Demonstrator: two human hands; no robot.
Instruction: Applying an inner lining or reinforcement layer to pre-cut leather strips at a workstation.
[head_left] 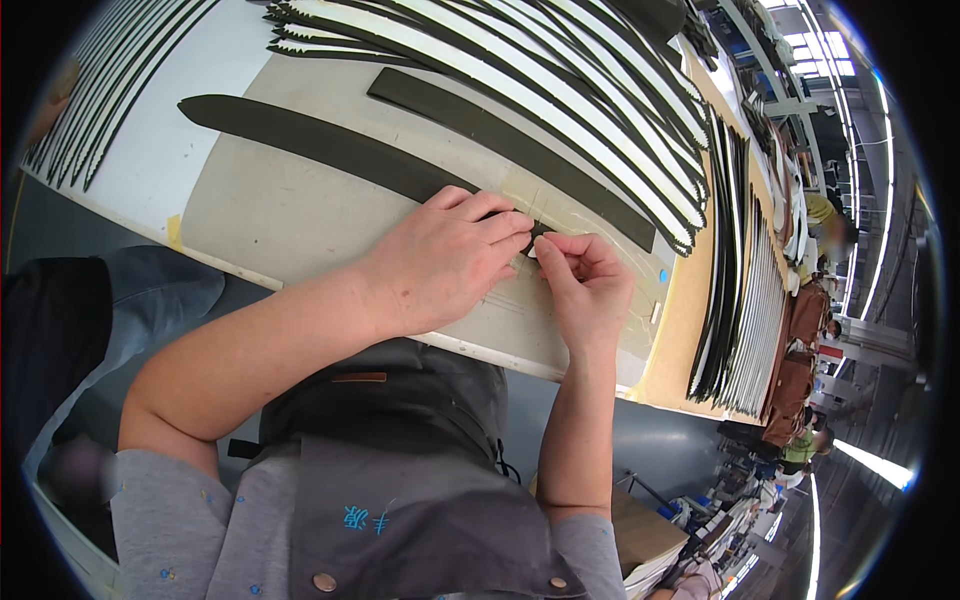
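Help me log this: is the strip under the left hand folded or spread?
Spread: the strip lies flat, unfolded, beyond the left hand; under it, cannot tell.

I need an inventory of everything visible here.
Worktable: 1, white, upper half
Mat: 1, grey, on worktable
Board: 1, tan, worktable's right
Tapered strip: 1, black, on mat
Flat bar: 1, black, beyond tapered strip
Toothed strips: three groups, black and white, beyond bar, upper left, on board
Sticker: 1, blue, centre right
Tape: 1, yellow, worktable's edge
Bag-like items: several, brown, right
Ceiling lights: several, white, right
Other people: several, mixed clothes, both sides
Apron: 1, dark grey, bottom
Left hand: 1, bare, on tapered strip
Right hand: 1, bare, at tapered strip's end
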